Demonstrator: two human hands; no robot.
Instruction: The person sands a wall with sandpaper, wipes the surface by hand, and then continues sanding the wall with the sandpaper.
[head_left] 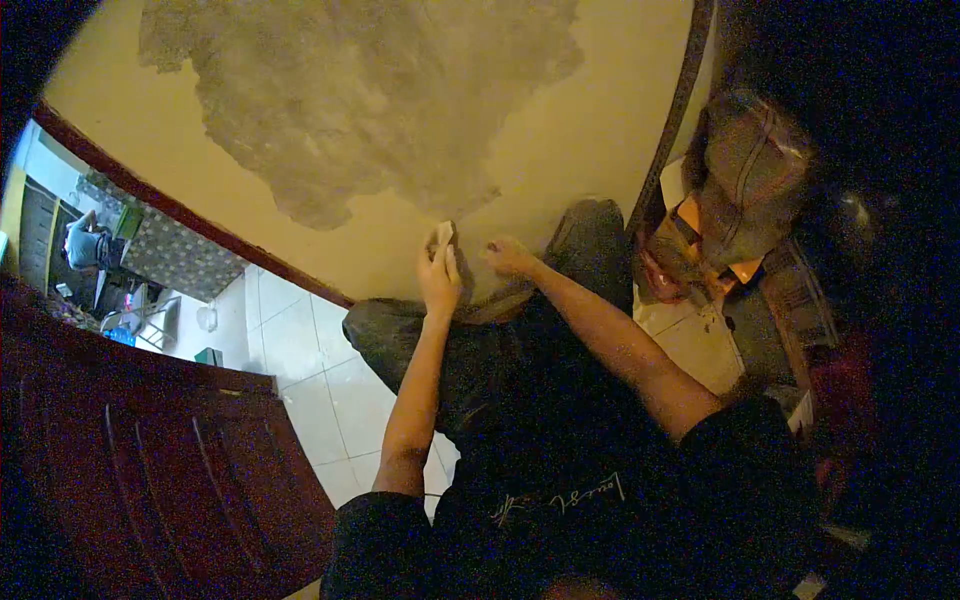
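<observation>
My left hand (439,276) is raised close to the lower wall, with its fingers wrapped round a small pale block (445,234). To its right, my right hand (510,256) is closed near the wall; whatever it may hold is too small to make out. Above both hands, the yellowish wall (570,130) carries a large rough grey-brown patch (350,100) where the surface differs. The patch's lower edge ends just over the block.
A dark red panelled door (150,480) stands at the lower left. Beyond the doorway are floor tiles (340,400), a bucket (207,318) and a person (84,243). Bags (750,170) and boxes (775,320) are piled at the right, beside my knee (592,245).
</observation>
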